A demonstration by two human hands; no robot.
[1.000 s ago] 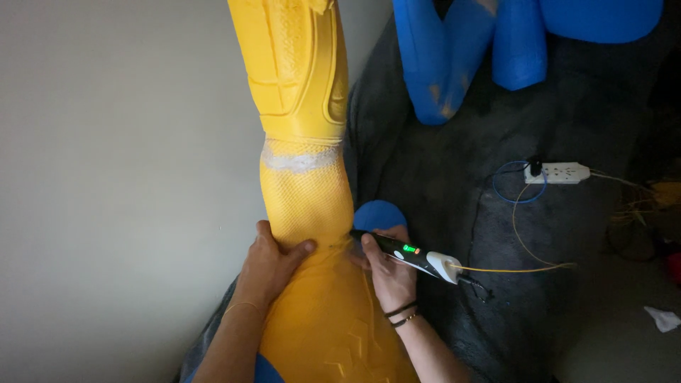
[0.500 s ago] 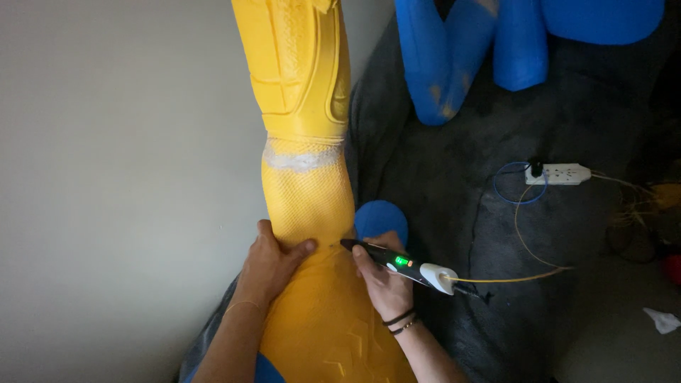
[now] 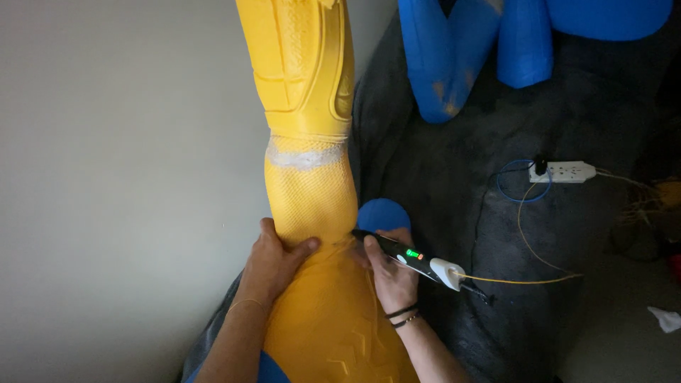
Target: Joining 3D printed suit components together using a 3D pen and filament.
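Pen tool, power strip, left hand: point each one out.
pen tool (image 3: 406, 255), head view, on its dark body by the green light
power strip (image 3: 564, 171), head view, on its white top face
left hand (image 3: 273, 259), head view, on the back of the hand
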